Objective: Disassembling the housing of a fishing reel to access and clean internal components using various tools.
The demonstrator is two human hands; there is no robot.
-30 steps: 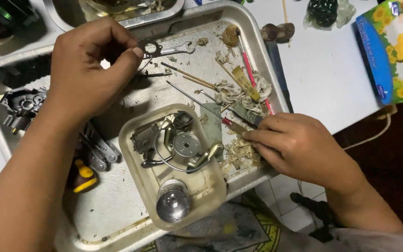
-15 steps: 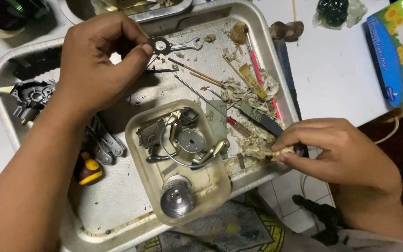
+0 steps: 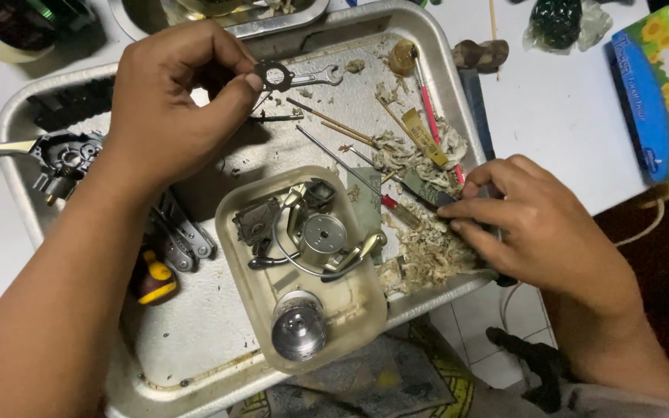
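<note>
My left hand hovers over the back of a metal tray and pinches a small dark ring-shaped metal part between thumb and fingertips. My right hand rests on the tray's right rim, fingers curled on a dark tool beside a heap of dirty cotton scraps. In the tray's middle stands a small clear plastic tub with a wire bail, a round metal spool and other disassembled reel parts.
A small wrench, thin rods, a red-handled pick, folding pliers, a yellow and black tool and a reel body lie in the tray. A blue tissue box sits at the right table edge.
My right hand has shifted back along the tray's right rim onto the dark tool. My left hand keeps the ring-shaped part pinched and has barely moved.
</note>
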